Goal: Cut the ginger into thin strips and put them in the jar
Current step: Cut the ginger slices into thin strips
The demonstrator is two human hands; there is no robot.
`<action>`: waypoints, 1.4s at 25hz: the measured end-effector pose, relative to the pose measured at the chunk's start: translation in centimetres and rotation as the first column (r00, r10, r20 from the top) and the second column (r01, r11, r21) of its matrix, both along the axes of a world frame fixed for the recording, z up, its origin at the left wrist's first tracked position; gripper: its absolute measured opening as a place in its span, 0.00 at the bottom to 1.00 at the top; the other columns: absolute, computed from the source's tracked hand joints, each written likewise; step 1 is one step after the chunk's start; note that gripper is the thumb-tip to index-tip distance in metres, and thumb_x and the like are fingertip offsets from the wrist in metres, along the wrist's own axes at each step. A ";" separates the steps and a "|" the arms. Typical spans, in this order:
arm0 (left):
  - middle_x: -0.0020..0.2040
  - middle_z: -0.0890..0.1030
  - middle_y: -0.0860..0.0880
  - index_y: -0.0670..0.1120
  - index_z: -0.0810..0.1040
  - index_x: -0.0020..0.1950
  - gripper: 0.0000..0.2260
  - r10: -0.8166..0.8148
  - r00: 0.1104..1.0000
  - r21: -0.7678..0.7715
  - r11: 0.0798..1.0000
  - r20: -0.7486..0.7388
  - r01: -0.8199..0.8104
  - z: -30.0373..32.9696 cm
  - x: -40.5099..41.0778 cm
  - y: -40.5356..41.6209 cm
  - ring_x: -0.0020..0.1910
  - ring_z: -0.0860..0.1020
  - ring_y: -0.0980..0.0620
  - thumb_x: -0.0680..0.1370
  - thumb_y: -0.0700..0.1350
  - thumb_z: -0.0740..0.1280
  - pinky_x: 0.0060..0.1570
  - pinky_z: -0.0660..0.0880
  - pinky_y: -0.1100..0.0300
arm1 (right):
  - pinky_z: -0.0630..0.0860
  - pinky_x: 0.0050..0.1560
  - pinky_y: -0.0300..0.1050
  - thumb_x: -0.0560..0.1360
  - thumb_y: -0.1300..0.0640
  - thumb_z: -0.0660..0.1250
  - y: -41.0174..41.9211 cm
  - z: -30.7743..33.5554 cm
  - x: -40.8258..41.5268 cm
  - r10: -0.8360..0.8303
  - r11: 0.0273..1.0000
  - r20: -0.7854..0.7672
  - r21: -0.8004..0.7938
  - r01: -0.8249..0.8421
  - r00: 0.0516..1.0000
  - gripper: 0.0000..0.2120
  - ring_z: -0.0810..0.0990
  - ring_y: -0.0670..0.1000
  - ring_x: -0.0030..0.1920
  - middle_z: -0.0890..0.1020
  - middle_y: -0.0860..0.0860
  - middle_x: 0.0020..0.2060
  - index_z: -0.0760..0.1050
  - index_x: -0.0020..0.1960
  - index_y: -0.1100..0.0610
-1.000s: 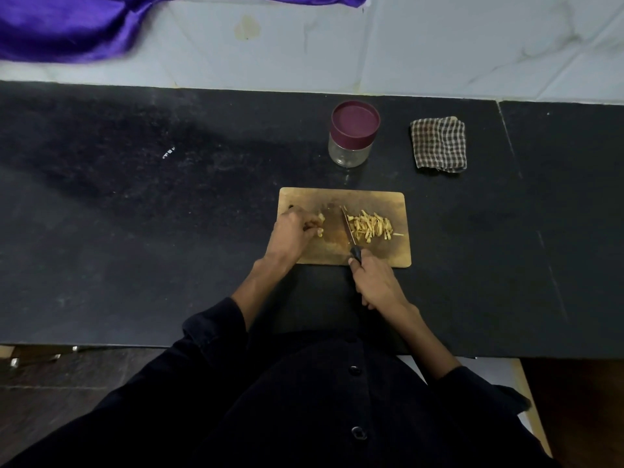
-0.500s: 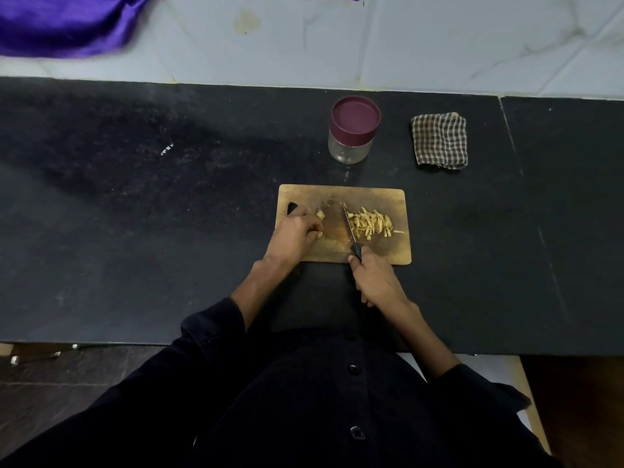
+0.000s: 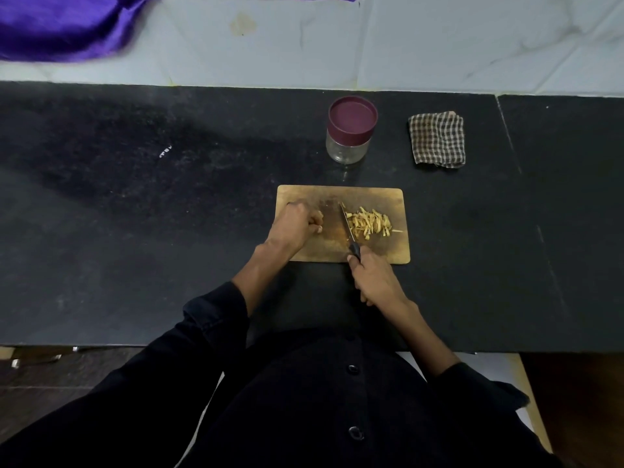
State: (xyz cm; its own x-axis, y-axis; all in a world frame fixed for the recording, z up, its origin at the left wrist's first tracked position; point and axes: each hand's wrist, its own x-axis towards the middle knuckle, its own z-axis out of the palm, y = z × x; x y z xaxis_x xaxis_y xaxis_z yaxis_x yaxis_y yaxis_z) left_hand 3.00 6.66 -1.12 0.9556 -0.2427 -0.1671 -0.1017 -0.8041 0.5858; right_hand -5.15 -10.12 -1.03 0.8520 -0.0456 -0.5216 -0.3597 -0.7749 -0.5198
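Here, on the board (image 3: 341, 251): right hand (image 3: 374, 282) gripping knife (image 3: 347, 228), blade just left of strips (image 3: 369, 224). Left hand (image 3: 297, 228) curled at board's left; contents hidden. Beyond board: lidded jar (image 3: 351, 130).

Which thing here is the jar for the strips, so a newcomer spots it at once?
On the black counter, look just beyond the wooden cutting board, toward the tiled wall. The jar stands there, left of a folded checked cloth. It is the only clear glass container, with a maroon lid on it.
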 end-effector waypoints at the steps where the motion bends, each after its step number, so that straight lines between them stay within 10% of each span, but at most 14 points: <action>1: 0.55 0.81 0.47 0.42 0.84 0.51 0.06 -0.005 1.000 0.010 1.000 0.005 0.005 0.0 0.0 0.0 0.53 0.78 0.53 0.75 0.38 0.71 0.47 0.68 0.69 | 0.81 0.43 0.61 0.84 0.50 0.54 0.0 0.0 0.0 0.001 1.000 -0.001 0.001 -0.001 1.000 0.12 0.83 0.59 0.36 0.81 0.57 0.41 0.69 0.57 0.58; 13: 0.46 0.80 0.50 0.46 0.80 0.43 0.02 -0.178 0.983 0.176 0.967 -0.046 0.184 0.6 1.1 -1.0 0.42 0.78 0.54 0.74 0.40 0.69 0.45 0.79 0.58 | 0.81 0.42 0.61 0.84 0.50 0.55 0.0 -0.2 0.0 0.005 1.000 0.007 0.003 -0.005 1.000 0.11 0.83 0.60 0.38 0.81 0.59 0.43 0.69 0.55 0.58; 24: 0.41 0.84 0.47 0.44 0.83 0.46 0.05 0.154 0.988 0.090 0.984 -0.006 -0.153 -1.6 1.0 -4.2 0.38 0.82 0.52 0.75 0.37 0.69 0.41 0.81 0.55 | 0.81 0.42 0.61 0.83 0.50 0.55 -0.1 -0.2 0.1 -0.002 1.000 0.005 0.021 0.002 1.000 0.11 0.83 0.60 0.38 0.80 0.58 0.42 0.69 0.54 0.57; 35: 0.46 0.84 0.47 0.44 0.83 0.52 0.08 0.160 0.987 -0.026 0.987 0.023 -0.159 -2.2 -0.2 -3.2 0.44 0.82 0.52 0.76 0.37 0.68 0.47 0.80 0.55 | 0.74 0.20 0.44 0.84 0.50 0.54 0.4 0.6 0.0 -0.024 0.998 0.022 0.061 0.022 0.999 0.12 0.81 0.56 0.26 0.80 0.58 0.37 0.68 0.57 0.59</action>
